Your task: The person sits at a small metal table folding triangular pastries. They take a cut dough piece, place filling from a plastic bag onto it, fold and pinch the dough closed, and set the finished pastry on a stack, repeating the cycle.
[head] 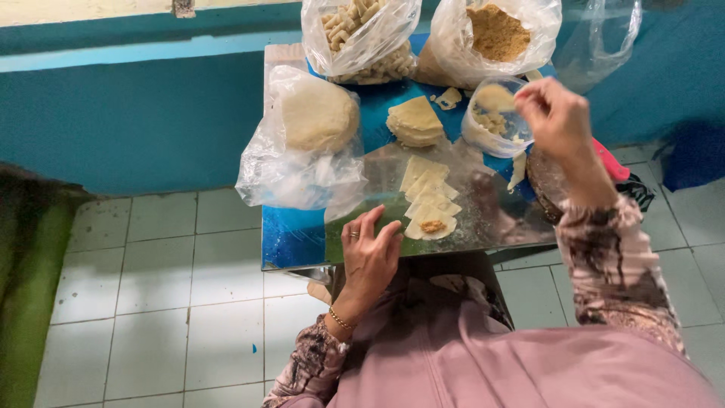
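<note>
Your left hand [371, 257] lies flat with its fingers released on the near edge of the small table [294, 238], just left of the nearest dough wrapper [431, 226], a pale yellow, thin, roughly round sheet with a small mound of brown crumbly filling at its middle. Behind it, 3 or 4 more pale wrappers [427, 183] overlap in a row running away from you, bare of filling. Your right hand [555, 115] is raised at the far right over a small clear tub [495, 121], its fingertips pinched together, though you cannot tell what they hold.
</note>
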A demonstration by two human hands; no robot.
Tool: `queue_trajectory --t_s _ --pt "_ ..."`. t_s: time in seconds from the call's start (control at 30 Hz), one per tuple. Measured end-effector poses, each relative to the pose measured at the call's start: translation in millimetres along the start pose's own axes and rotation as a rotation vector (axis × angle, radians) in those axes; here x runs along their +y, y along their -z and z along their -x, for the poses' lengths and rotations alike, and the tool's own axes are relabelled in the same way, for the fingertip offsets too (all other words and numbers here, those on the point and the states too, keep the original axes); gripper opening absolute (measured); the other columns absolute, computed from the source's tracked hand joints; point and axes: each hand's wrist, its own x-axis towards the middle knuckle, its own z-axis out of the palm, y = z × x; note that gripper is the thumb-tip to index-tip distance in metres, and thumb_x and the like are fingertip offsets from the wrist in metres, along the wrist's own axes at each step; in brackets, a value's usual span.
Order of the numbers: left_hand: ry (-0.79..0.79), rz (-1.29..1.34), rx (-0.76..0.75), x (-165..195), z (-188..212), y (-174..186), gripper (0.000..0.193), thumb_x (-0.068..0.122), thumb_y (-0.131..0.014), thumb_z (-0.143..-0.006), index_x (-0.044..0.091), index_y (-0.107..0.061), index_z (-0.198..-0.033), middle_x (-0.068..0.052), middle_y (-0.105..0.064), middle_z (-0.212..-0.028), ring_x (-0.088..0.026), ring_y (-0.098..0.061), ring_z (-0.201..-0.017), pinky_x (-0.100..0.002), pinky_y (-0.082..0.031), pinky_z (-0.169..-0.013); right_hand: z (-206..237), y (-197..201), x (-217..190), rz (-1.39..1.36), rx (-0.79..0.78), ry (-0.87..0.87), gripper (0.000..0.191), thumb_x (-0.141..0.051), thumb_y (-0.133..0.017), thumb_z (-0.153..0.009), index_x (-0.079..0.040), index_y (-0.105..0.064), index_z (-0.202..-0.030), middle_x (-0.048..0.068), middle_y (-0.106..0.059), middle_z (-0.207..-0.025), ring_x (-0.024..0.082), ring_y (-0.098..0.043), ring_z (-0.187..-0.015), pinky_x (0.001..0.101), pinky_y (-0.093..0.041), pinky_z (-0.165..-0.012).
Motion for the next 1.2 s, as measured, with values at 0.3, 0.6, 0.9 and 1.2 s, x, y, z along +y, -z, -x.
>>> queue_trajectory --t_s 0.3,0.6,0.9,1.2 --pt "0.087 -0.039 -0.043 14 -8 -9 0.018 0.022 -0.078 -0.084 0.013 -0.071 -0.097 -0.008 -0.063 -0.113 -0.029 -0.059 -0.109 -0.046 -0.039 -0.099 -31 -44 -39 0.576 0.261 0.386 0.026 -0.026 -0.079 -0.102 -0.011 -0.070 -0.121 0.008 -0.061 -0.128 0.032 -0.057 -0.118 0.0465 -0.048 -0.093" --pt "0.129 0.017 -0.023 16 -3 -22 0.009 0.017 -0.076 -0.088 0.014 -0.067 -0.091 -0.002 -0.062 -0.102 -0.024 -0.059 -0.098 -0.041 -0.041 -0.089 172 -56 -134 0.321 0.124 0.155 0.022 -0.024 -0.080 -0.087 -0.009 -0.078 -0.102 0.006 -0.072 -0.105 0.027 -0.065 -0.094 0.0397 -0.049 -0.078" --pt "0.104 0.107 -0.058 20 -8 -33 0.007 0.013 -0.070 -0.095 0.011 -0.067 -0.101 -0.004 -0.069 -0.097 -0.026 -0.064 -0.093 -0.041 -0.047 -0.082 170 -71 -115 -0.167 -0.006 -0.145 0.011 -0.016 -0.078 -0.091 -0.009 -0.074 -0.098 0.005 -0.072 -0.096 0.023 -0.068 -0.083 0.0344 -0.053 -0.075" --pt "-0.150 0.140 -0.141 12 -5 -32 0.015 0.010 -0.070 -0.089 0.009 -0.067 -0.104 -0.005 -0.070 -0.107 -0.027 -0.064 -0.098 -0.039 -0.050 -0.085 176 -60 -118 -0.255 -0.098 0.072 0.030 -0.011 -0.077 -0.085 -0.010 -0.073 -0.115 0.008 -0.075 -0.105 0.024 -0.071 -0.095 0.0365 -0.053 -0.086"
